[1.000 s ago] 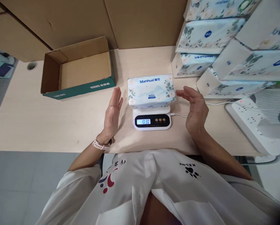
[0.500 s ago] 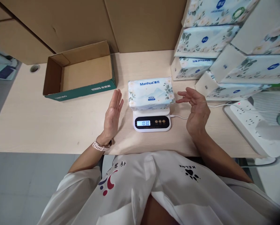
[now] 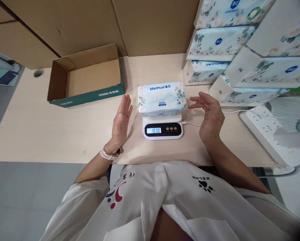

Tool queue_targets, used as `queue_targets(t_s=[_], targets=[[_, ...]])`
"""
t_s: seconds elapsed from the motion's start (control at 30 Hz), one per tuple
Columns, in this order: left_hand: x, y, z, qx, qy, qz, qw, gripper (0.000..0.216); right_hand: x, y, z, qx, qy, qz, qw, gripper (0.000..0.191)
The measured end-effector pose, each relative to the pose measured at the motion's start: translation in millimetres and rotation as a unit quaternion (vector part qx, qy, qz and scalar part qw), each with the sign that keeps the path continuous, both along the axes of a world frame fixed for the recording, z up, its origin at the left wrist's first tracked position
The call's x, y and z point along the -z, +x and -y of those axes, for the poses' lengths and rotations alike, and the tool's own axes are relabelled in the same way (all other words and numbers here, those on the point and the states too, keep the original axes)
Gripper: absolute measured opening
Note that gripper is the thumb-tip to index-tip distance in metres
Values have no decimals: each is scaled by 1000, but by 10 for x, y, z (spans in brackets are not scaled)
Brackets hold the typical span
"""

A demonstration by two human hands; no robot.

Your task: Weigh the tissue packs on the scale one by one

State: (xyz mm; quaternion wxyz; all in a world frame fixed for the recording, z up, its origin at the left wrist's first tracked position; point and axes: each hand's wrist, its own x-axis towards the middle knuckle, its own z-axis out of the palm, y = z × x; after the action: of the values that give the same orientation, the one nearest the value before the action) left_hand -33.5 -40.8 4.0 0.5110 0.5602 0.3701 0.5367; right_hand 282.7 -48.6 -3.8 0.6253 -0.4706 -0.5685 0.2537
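A white and pale-blue pack of tissues (image 3: 162,99), printed with flowers and "Manhua", lies on a white digital kitchen scale (image 3: 163,135). The lit display reads 103.0, and a white cable leaves the scale's right side. To the left of the pack, my left hand (image 3: 121,122) is held upright with its fingers stretched out, apart from the pack and holding nothing. My right hand (image 3: 208,115) is on the other side, fingers spread and slightly bent. Its fingertips are close to the pack's right end, with a small gap between.
An open shallow cardboard box (image 3: 87,78), green outside, stands on the table (image 3: 52,134) at the back left. More tissue packs (image 3: 222,43) are stacked at the back right. A white power strip (image 3: 267,130) lies at the right; cardboard panels (image 3: 160,26) stand behind.
Both hands stay where they were beside the pack, and the display still reads 103.0. Only the camera view has shifted very slightly.
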Motion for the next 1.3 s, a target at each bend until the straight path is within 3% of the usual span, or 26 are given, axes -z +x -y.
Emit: queue_targets(t_s=[0.47, 0.73, 1.13, 1.3], targets=[[-25, -1, 14, 0, -13, -2, 1000, 75, -5, -19, -8, -9, 9, -6, 1000, 54], [2, -5, 10, 10, -25, 1, 1000, 79, -14, -36, 7, -11, -31, -7, 999, 62], [25, -21, 15, 23, -2, 10, 1000, 71, 22, -43, -24, -33, 19, -13, 999, 55], [39, -26, 11, 31, 4, 4, 1000, 68, -6, -63, -14, -25, 0, -12, 1000, 58]])
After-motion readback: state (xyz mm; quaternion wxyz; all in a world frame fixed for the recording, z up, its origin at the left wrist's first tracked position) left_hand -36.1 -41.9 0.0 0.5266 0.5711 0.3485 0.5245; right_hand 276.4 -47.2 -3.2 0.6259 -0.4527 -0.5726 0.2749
